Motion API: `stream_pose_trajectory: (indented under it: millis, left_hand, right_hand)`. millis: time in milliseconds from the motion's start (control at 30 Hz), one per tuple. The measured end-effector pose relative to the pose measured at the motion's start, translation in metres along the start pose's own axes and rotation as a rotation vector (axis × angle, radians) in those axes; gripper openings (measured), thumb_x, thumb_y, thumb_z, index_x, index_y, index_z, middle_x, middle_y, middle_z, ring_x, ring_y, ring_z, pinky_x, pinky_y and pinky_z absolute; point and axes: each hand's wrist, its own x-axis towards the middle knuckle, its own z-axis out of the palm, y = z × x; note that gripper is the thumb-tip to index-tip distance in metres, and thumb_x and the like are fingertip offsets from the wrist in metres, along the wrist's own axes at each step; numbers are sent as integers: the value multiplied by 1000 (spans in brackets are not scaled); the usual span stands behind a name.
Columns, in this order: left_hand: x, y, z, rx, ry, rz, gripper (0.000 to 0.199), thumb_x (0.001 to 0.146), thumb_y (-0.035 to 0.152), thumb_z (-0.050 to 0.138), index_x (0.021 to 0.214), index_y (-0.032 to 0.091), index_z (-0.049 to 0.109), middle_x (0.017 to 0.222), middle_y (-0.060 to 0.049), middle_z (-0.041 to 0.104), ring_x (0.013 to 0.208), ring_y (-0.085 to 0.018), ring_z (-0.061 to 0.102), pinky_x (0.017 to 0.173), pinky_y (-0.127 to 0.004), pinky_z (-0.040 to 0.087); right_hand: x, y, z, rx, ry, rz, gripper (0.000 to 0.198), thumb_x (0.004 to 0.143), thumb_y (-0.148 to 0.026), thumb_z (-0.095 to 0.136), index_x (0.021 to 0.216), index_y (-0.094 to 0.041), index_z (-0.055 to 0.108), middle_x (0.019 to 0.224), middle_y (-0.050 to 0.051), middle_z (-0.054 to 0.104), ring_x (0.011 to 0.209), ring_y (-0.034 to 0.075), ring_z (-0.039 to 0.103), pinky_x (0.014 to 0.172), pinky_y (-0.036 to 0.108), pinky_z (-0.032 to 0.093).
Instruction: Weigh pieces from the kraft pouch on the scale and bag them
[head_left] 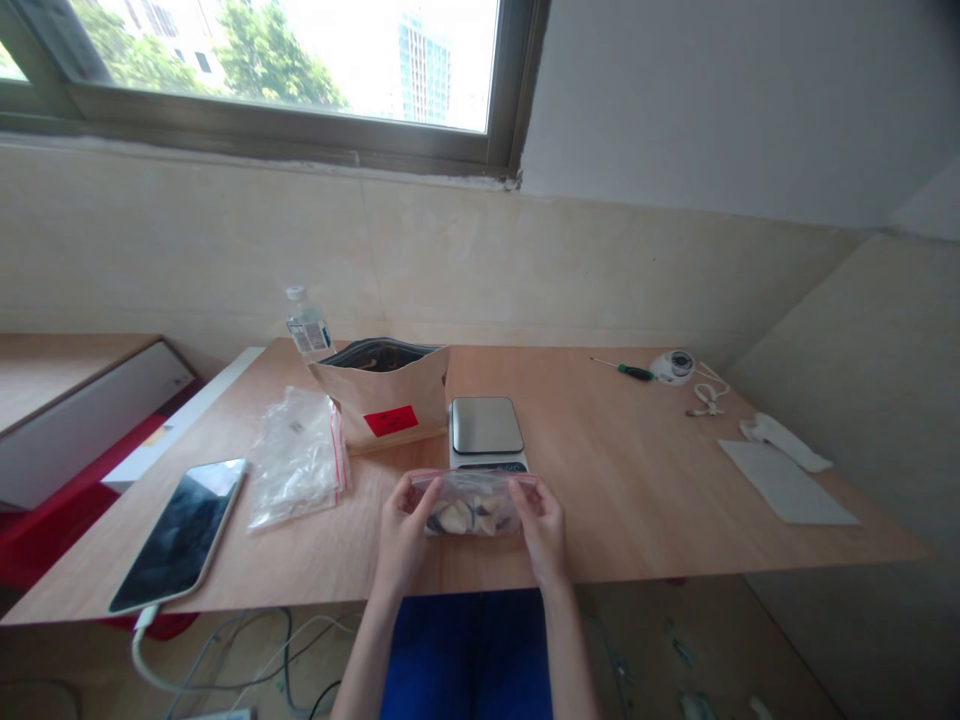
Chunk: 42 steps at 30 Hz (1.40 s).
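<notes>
Smooth wooden bench [637, 480], rectangular. Brown paper pouch [386, 395], flat steel-topped scale [486, 428], crinkled clear bags [298, 468]. At the near edge, small clear zip bag [472, 508] of pale chunks, gripped by left hand [401, 535] and right hand [541, 530].

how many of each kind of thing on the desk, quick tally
plastic zip bags: 2, small bag held by left hand and right hand, bag stack
paper pouch: 1
scale: 1
phone: 1
bottle: 1
screwdriver: 1
total: 7
</notes>
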Motion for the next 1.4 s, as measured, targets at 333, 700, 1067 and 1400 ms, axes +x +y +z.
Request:
stream_pose_trajectory:
  millis: [333, 700, 1067, 1400]
  left_hand:
    - [-1, -4, -5, 73, 5, -15, 26, 77, 39, 67, 88, 15, 70, 85, -5, 73, 82, -20, 68, 71, -25, 52]
    - [-2, 10, -3, 44, -45, 28, 26, 78, 38, 66, 91, 16, 68, 89, -6, 73, 84, -19, 67, 76, -27, 53]
    - [-3, 13, -2, 109, -80, 13, 23, 76, 36, 68, 84, 15, 71, 82, -5, 73, 77, -18, 67, 68, -24, 52]
    - [-3, 13, -4, 119, -89, 14, 26, 77, 38, 67, 86, 14, 72, 83, -8, 74, 79, -21, 68, 70, -28, 54]
  right_hand:
    - [1, 3, -1, -126, 95, -98, 27, 76, -44, 68, 84, -18, 67, 83, 4, 70, 82, 20, 64, 78, 30, 49]
    - [-1, 0, 1, -22, -72, -59, 25, 79, -42, 66, 88, -19, 67, 87, 4, 70, 85, 20, 65, 78, 30, 51]
    - [-1, -3, -3, -171, -82, -169, 19, 79, -38, 66, 82, -19, 68, 85, 4, 67, 86, 19, 62, 81, 31, 49]
    - [-3, -13, 6, -225, 22, -178, 23, 79, -41, 65, 80, -18, 68, 83, 5, 69, 83, 21, 63, 78, 32, 50]
